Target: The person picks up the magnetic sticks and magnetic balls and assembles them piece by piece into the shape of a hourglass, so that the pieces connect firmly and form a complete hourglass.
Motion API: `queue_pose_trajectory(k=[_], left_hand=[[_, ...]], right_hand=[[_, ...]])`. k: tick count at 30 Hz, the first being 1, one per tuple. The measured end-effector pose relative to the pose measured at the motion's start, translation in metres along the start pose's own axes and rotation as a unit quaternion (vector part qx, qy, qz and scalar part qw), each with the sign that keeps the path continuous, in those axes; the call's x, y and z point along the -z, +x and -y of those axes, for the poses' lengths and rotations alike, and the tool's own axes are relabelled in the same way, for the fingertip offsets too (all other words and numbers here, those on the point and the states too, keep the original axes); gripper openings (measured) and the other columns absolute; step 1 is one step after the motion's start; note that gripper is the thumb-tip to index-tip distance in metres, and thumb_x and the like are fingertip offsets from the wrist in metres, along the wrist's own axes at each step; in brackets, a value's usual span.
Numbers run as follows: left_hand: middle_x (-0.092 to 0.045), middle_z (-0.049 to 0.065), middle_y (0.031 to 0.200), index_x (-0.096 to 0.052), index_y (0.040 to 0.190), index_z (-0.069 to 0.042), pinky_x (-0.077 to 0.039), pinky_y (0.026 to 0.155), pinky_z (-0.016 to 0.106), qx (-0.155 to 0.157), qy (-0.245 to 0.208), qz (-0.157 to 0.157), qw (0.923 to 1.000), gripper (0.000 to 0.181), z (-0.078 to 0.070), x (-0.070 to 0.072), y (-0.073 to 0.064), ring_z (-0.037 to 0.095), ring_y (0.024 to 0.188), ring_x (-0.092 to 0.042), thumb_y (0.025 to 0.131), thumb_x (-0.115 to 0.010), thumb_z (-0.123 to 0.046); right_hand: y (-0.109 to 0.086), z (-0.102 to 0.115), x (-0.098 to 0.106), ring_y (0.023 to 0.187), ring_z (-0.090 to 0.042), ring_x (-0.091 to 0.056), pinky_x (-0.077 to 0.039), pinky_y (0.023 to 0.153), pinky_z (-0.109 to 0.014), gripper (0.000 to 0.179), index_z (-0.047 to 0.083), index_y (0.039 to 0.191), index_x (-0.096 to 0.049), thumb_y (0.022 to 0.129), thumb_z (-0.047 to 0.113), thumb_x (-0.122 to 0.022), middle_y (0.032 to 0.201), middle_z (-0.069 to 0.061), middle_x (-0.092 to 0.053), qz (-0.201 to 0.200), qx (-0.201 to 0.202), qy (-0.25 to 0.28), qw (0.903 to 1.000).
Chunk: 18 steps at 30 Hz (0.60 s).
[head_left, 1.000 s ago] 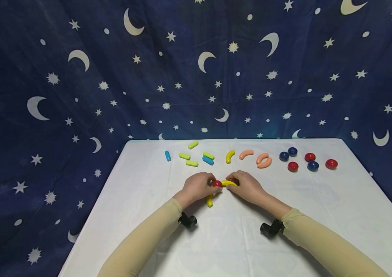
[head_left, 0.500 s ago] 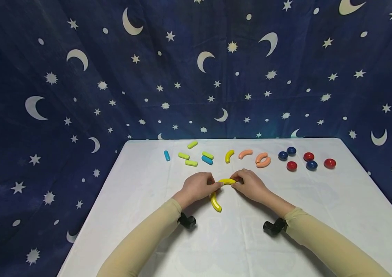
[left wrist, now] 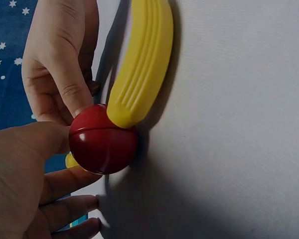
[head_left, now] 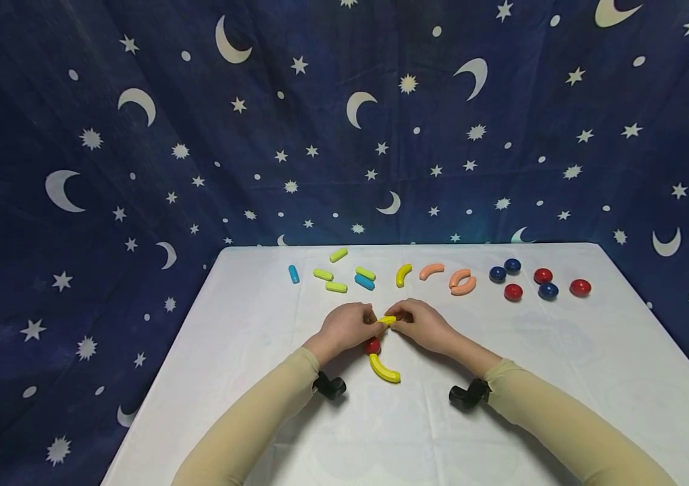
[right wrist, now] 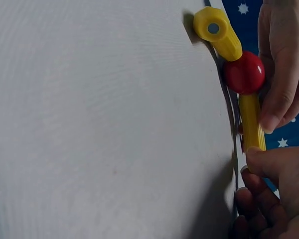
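Hands (head_left: 346,327) pinch a ridged yellow rod (right wrist: 251,119) touching a glossy, round red ball (right wrist: 244,73).

Ball (head_left: 373,346) between near bar (head_left: 385,370) and far bar (head_left: 388,320) on table (head_left: 429,439).

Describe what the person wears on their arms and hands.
The left hand and right hand are ungloved. The left sleeve and right sleeve are plain beige, ending near the wrists. The left wrist camera and right wrist camera are black and stubby.
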<state>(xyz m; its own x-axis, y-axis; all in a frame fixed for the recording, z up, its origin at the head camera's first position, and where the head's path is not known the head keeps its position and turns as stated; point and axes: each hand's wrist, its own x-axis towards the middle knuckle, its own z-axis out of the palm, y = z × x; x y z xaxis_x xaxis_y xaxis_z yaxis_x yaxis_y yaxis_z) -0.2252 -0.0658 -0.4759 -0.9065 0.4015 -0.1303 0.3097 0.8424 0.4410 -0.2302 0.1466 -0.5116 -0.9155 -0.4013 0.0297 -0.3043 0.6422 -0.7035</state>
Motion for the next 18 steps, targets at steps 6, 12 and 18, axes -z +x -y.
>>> queue_pose_trajectory(k=[6, 12, 18], left_hand=[[-0.059, -0.007, 0.07, -0.069, 0.087, -0.018, -0.042, 0.061, 0.027, -0.007, 0.002, -0.001, 1.0, 0.024, 0.002, -0.001, 0.001, 0.012, 0.066, -0.053, 0.093, -0.073, -0.041], [-0.059, -0.007, 0.071, -0.07, 0.088, -0.018, -0.042, 0.061, 0.028, -0.008, 0.001, -0.003, 1.0, 0.024, 0.002, -0.001, 0.0, 0.012, 0.066, -0.053, 0.092, -0.074, -0.041], [-0.059, -0.008, 0.072, -0.069, 0.087, -0.018, -0.043, 0.062, 0.027, -0.015, 0.006, -0.007, 0.9999, 0.025, 0.002, -0.002, -0.001, 0.011, 0.066, -0.053, 0.091, -0.075, -0.042]], right_hand=[[-0.001, 0.003, -0.002, 0.087, -0.015, -0.056, -0.048, 0.08, -0.036, 0.02, 0.017, 0.115, -0.073, 0.095, 0.015, -0.074, 0.096, 0.007, -0.064, 0.002, -0.006, 0.007, 1.0], [-0.004, 0.003, 0.002, 0.087, -0.014, -0.056, -0.048, 0.081, -0.037, 0.022, 0.017, 0.117, -0.073, 0.095, 0.016, -0.074, 0.095, 0.007, -0.064, -0.006, -0.012, 0.004, 0.9999], [-0.014, -0.006, 0.022, 0.091, -0.015, -0.059, -0.05, 0.082, -0.038, 0.023, 0.015, 0.12, -0.073, 0.098, 0.019, -0.071, 0.1, 0.005, -0.066, -0.042, -0.013, 0.008, 0.999]])
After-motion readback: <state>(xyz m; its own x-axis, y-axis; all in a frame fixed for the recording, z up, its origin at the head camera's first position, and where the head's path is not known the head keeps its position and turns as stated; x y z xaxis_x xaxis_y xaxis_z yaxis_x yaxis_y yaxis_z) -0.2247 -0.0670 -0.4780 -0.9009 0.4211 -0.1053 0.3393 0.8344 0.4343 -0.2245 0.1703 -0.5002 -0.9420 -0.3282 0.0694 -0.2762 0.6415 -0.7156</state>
